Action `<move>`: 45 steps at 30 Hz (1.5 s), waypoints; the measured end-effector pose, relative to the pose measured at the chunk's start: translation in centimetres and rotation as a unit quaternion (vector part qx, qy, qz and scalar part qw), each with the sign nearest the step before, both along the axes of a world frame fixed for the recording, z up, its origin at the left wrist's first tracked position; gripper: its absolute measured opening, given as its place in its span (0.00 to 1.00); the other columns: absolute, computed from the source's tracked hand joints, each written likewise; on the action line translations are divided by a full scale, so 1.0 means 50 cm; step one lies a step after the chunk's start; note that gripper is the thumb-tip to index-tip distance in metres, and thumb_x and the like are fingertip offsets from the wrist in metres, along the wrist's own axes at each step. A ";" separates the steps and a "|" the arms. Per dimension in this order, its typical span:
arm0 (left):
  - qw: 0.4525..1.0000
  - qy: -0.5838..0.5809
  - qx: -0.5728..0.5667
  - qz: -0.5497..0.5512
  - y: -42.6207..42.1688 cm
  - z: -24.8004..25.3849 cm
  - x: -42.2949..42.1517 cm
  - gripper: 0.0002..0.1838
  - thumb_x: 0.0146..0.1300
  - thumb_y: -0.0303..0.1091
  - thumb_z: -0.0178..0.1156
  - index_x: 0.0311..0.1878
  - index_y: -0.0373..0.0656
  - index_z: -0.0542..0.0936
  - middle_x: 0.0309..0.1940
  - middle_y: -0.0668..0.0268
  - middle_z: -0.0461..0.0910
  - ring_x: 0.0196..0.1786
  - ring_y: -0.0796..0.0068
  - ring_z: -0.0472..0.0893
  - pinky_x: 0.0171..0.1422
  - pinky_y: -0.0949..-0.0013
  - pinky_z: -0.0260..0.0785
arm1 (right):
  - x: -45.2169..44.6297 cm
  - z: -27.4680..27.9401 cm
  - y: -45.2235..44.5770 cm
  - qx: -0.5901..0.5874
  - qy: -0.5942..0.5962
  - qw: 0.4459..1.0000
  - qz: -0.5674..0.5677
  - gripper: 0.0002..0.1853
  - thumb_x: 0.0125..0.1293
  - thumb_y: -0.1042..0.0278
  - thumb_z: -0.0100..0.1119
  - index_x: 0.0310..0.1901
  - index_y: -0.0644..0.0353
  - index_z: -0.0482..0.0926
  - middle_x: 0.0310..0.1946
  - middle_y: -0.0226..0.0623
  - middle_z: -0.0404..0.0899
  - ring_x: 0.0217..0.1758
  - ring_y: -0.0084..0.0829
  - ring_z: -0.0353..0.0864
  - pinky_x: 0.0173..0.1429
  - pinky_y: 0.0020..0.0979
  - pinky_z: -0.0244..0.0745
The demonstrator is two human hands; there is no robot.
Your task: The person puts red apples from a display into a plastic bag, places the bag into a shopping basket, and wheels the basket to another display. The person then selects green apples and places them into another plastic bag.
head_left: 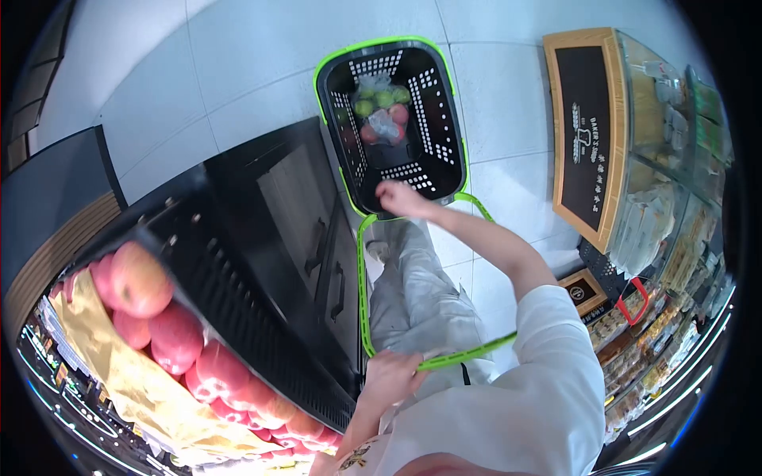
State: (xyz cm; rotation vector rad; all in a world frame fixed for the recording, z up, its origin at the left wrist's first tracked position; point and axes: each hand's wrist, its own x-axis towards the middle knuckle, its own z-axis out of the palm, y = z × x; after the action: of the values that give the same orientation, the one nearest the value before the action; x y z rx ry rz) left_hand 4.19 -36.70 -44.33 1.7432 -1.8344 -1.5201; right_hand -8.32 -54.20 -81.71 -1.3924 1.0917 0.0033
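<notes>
My left hand (393, 377) is closed round the long green handle (468, 353) of a black shopping basket (405, 174) with a green rim. Over the near end of the basket is my right hand (403, 199), its fingers curled; what they hold, if anything, is hidden. Green fruit (384, 98) and red fruit (398, 115) lie in clear plastic bags towards the far end of the basket.
At the lower left, red apples (176, 337) are piled on a black display stand (238, 301) with dark drawers beneath. A wood-framed sign (583, 135) and shelves of packaged goods (643, 206) stand on the right. My legs (421, 285) are close below the basket.
</notes>
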 end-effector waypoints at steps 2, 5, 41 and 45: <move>1.000 -0.013 -0.004 0.000 0.015 0.005 -0.015 0.13 0.52 0.43 0.71 0.24 0.47 0.79 0.17 0.64 0.77 0.24 0.61 0.80 0.32 0.59 0.71 | -0.031 0.115 0.078 -0.006 -0.121 0.988 0.098 0.14 0.63 0.64 0.59 0.49 0.58 0.82 0.41 0.46 0.87 0.44 0.44 0.88 0.50 0.41 0.82; 0.997 -0.029 0.068 -0.028 0.057 0.016 -0.032 0.13 0.55 0.44 0.70 0.27 0.45 0.81 0.21 0.59 0.80 0.28 0.53 0.83 0.35 0.53 0.73 | -0.106 0.316 0.124 0.067 -0.082 0.942 0.319 0.16 0.68 0.55 0.58 0.50 0.56 0.82 0.41 0.43 0.87 0.45 0.44 0.87 0.52 0.44 0.80; 0.946 -0.256 -0.115 0.165 0.443 -0.137 -0.130 0.09 0.53 0.36 0.68 0.39 0.53 0.87 0.37 0.62 0.86 0.51 0.59 0.82 0.64 0.58 0.69 | -0.379 0.686 0.615 -0.306 0.106 0.932 0.161 0.21 0.59 0.50 0.69 0.48 0.55 0.82 0.43 0.47 0.85 0.50 0.52 0.84 0.55 0.48 0.79; 0.945 -0.274 -0.099 0.150 0.443 -0.162 -0.156 0.11 0.53 0.39 0.69 0.41 0.52 0.87 0.39 0.61 0.87 0.53 0.59 0.82 0.65 0.59 0.69 | -0.385 0.709 0.622 -0.265 0.185 0.932 0.163 0.19 0.59 0.56 0.68 0.49 0.54 0.81 0.44 0.45 0.85 0.52 0.51 0.84 0.55 0.49 0.79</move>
State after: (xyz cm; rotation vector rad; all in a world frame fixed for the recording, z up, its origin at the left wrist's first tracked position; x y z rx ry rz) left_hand -3.58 -14.53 -52.44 2.3659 -1.7391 -0.7527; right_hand -27.58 -23.08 -46.26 -2.1144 1.2056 0.2353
